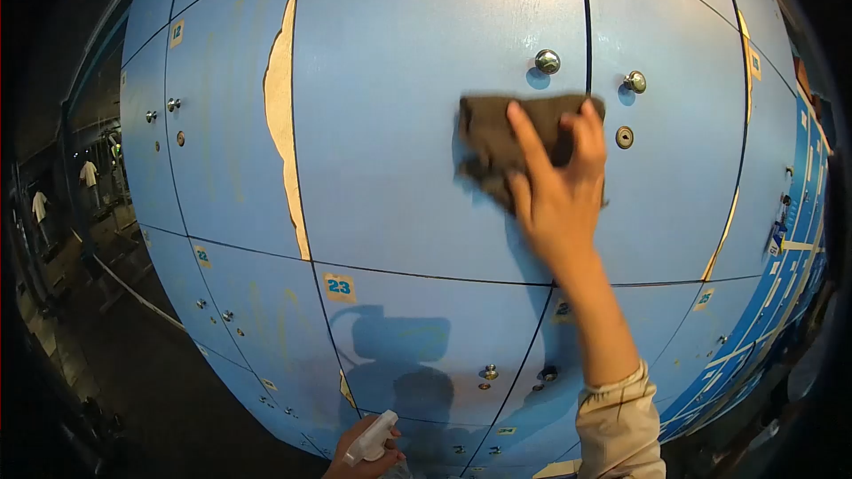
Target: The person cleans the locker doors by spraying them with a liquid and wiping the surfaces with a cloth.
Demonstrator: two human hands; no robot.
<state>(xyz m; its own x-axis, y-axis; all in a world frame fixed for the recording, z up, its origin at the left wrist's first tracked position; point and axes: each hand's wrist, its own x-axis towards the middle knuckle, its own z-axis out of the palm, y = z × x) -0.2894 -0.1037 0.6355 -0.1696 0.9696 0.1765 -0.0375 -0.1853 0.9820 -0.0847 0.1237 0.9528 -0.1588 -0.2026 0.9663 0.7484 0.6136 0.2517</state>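
Note:
My right hand (564, 199) presses a dark brown cloth (490, 128) against the blue locker door numbered 13 (399, 142), near its right edge. The index finger lies stretched over the cloth while other fingers bend into it. Part of the cloth reaches the seam with door 14 (670, 186). The lock of door 13 does not show; the cloth and hand cover that area. Low in the view, my left hand (353, 454) is wrapped round a spray bottle (374, 437) with a white trigger head. The bottle's body is mostly out of view.
Round metal knobs (548, 62) stick out from the doors. Blue paint has peeled along door 13's left edge, showing a pale strip (280, 97). Door 23 (426, 301) sits below, with my shadow on it. A dark room with hanging shirts (89, 174) lies at the left.

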